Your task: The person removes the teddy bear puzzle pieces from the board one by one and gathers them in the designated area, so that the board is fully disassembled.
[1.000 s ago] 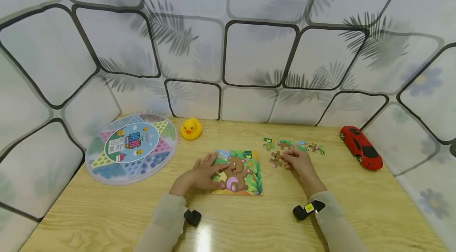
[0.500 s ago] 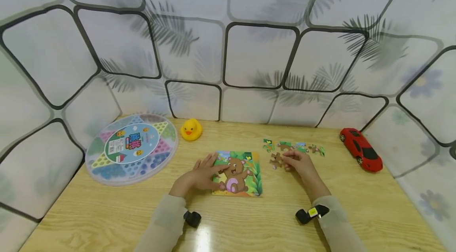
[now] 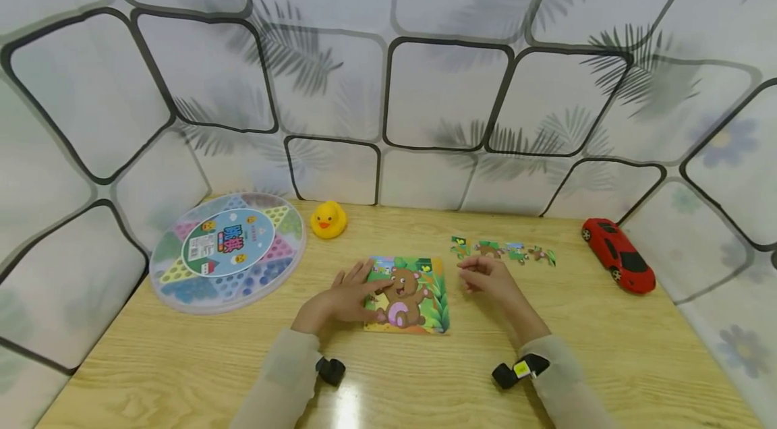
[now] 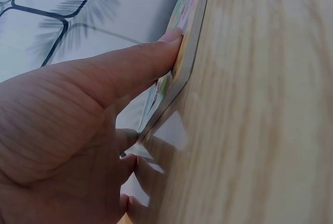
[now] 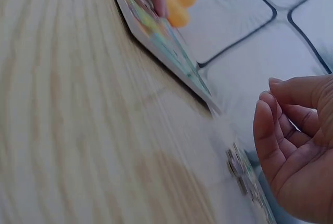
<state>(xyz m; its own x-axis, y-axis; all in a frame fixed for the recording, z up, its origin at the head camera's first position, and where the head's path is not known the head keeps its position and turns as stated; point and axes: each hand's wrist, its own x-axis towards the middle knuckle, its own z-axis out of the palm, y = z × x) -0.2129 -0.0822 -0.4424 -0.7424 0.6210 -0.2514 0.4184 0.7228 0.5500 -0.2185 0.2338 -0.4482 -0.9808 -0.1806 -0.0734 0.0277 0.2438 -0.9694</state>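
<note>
One bear puzzle [image 3: 407, 295] lies flat on the worktop [image 3: 425, 378]; it should be light and rather stiff, best held by opposite edges; the loose pieces [image 3: 488, 250] beyond the right hand [image 3: 488, 278] are probably light also, with tabs that could bend, so pinch them by the rims; the left hand [image 3: 347, 299] has its fingers extended, thumb resting upon the puzzle; the right is curled, thumb close to forefinger, nothing visible between; compared with the earlier frame, it is nearer the puzzle; the brown piece there is now unseen, perhaps covered.
</note>
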